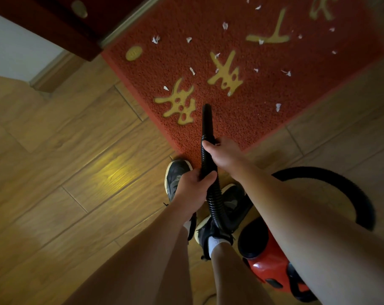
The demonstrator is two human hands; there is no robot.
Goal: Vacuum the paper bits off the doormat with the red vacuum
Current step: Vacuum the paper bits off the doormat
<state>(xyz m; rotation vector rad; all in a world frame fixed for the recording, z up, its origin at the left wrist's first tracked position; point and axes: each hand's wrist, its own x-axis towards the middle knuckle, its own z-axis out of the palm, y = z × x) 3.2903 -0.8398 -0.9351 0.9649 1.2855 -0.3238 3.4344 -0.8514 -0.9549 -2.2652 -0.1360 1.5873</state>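
The doormat [263,119] is a coarse, rough red pile, matt, with flatter dull-yellow characters set in it. The paper bits [278,107] are thin white scraps, torn and crinkled. The vacuum [268,258] has a glossy red plastic body that catches a highlight; its hose [215,199] is black ribbed plastic, its tube [207,122] smooth with a faint sheen. The floor [76,150] is wood-grain plank, satin, reflecting a yellowish glow
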